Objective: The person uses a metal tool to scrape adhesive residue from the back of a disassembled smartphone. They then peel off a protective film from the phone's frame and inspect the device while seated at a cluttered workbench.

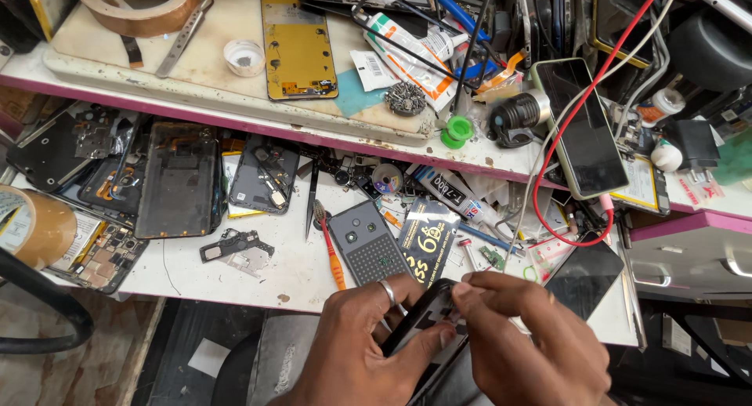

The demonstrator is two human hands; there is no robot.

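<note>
Both my hands sit at the bottom middle, below the front edge of the white workbench (266,273). My left hand (356,347), with a ring on one finger, and my right hand (529,347) together grip a dark phone frame (427,316), held tilted on edge. My right fingertips press on its upper edge. Just beyond my hands lie a dark grey dotted phone back cover (366,249) and a black card with yellow print (429,237). An orange-handled screwdriver (332,253) lies to the left of the cover.
Several opened phone backs (178,179) and loose parts crowd the bench's left side. A tape roll (35,226) is at far left. On the upper shelf lie a yellow phone back (298,45), a glue tube (407,53), a phone (578,128) and a red cable (548,163).
</note>
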